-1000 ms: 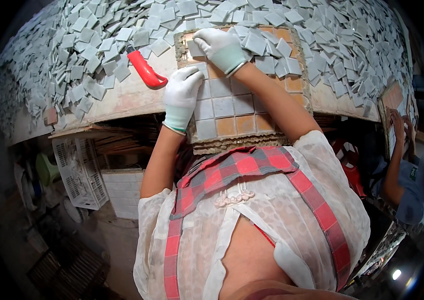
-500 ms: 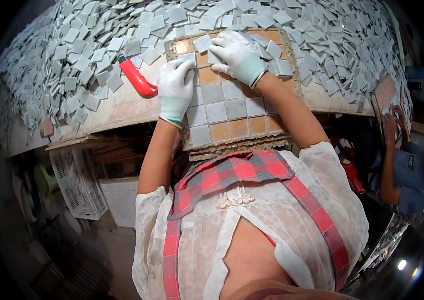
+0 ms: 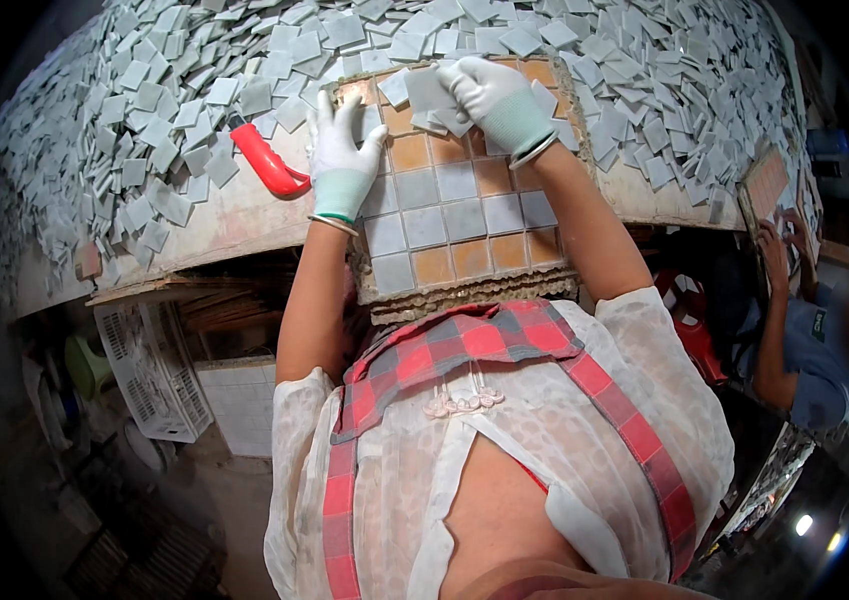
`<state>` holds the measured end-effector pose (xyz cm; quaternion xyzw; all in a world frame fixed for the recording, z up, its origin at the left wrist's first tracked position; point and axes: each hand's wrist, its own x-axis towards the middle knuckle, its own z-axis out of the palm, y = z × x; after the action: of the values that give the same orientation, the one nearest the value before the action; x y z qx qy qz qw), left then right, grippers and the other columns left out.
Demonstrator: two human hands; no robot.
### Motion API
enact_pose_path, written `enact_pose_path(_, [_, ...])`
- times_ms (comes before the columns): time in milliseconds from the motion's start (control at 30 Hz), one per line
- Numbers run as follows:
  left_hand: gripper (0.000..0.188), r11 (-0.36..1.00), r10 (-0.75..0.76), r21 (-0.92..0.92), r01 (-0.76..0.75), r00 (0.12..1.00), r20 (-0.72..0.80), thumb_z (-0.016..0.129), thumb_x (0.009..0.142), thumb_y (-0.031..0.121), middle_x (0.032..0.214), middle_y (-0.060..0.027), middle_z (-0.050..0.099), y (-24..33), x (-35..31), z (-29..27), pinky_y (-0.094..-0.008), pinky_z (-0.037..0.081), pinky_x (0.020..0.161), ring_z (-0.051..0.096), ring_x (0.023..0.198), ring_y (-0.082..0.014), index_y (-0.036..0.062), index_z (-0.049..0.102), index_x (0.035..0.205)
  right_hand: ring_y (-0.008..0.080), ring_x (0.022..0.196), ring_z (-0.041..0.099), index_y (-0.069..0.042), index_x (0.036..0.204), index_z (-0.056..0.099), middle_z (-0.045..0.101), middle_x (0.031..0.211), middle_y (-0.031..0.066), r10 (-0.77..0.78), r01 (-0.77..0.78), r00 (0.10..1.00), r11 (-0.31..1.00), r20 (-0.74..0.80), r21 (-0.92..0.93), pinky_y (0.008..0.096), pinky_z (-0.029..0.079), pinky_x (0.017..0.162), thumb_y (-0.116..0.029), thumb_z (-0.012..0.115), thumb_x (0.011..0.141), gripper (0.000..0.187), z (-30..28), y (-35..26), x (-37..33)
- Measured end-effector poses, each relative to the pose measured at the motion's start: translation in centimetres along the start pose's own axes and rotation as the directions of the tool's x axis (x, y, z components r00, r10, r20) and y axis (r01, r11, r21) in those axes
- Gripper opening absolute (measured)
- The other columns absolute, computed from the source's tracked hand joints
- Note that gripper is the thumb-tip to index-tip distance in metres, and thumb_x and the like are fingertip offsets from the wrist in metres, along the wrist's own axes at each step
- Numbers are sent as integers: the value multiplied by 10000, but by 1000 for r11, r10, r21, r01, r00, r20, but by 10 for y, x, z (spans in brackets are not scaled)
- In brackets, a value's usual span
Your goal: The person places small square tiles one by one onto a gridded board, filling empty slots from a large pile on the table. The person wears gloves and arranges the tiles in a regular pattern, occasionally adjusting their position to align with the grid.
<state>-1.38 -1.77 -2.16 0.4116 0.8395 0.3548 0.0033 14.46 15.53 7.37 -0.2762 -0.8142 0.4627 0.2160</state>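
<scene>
In front of me lies a gridded mould tray (image 3: pixel 410 152) with an orange base. Pale grey square tiles (image 3: pixel 424 227) fill several cells in its middle rows, and orange squares show elsewhere. My left hand (image 3: pixel 342 150), in a white glove, rests at the tray's left edge with fingers and thumb spread around a pale tile (image 3: pixel 371 122). My gloved right hand (image 3: pixel 496 102) is closed at the tray's far part, pinching a grey tile (image 3: pixel 430 88). Loose tiles lie beneath and beside that hand, partly hidden by it.
A broad heap of loose pale tiles (image 3: pixel 159 110) covers the table's far side. A red-handled tool (image 3: pixel 269 160) lies left of my left hand. Below the table stands a white plastic crate (image 3: pixel 152 370). Another person's arm (image 3: pixel 772 300) works at a board on the right.
My right hand has gone from lying over the tiles to a closed pinch on one, shifting slightly right. My left hand's fingers have spread wider.
</scene>
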Motion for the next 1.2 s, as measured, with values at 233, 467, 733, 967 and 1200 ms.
enact_pose_path(233, [428,991,0,-130,-2,1000,-20,668,963,196,1648,-247,380,-29,2,0,-527,373,1205,340,1491,-547,188,662,1391,252,748,681,-110,809,663,649,860,67,-665,673,692,455,280,-582,390,561,647,-278,772,834,202,49,20,-39])
enact_pose_path(467, [558,962,258,77,-264,963,72,657,994,322,1611,-249,423,26,-29,-26,-606,315,1201,376,1487,-495,76,548,1482,228,1222,607,-171,1101,697,675,1204,5,-655,590,721,411,225,-695,436,482,998,-339,766,865,298,20,28,-18])
enact_pose_path(733, [662,881,276,300,-366,912,303,604,1020,413,1640,-204,401,40,-39,-8,-640,235,1227,345,1522,-440,62,453,1560,278,1031,664,-117,1012,700,697,1089,68,-551,541,795,454,253,-708,448,524,886,-247,701,899,171,0,30,13])
enact_pose_path(967, [594,872,300,312,-377,916,267,548,1040,321,1646,-174,403,50,-36,4,-634,257,1221,362,1516,-421,80,438,1572,302,1019,683,-63,1075,731,733,1104,115,-352,266,934,801,-62,-536,389,544,913,-220,656,961,208,-11,19,21])
enact_pose_path(1200, [221,934,342,-97,-343,939,-30,693,892,58,1219,-129,725,43,-14,-2,-451,510,997,664,1138,-377,78,768,1099,78,673,586,-16,1129,695,655,832,-14,71,-94,987,983,144,157,257,494,644,-205,610,1053,221,-55,26,-17])
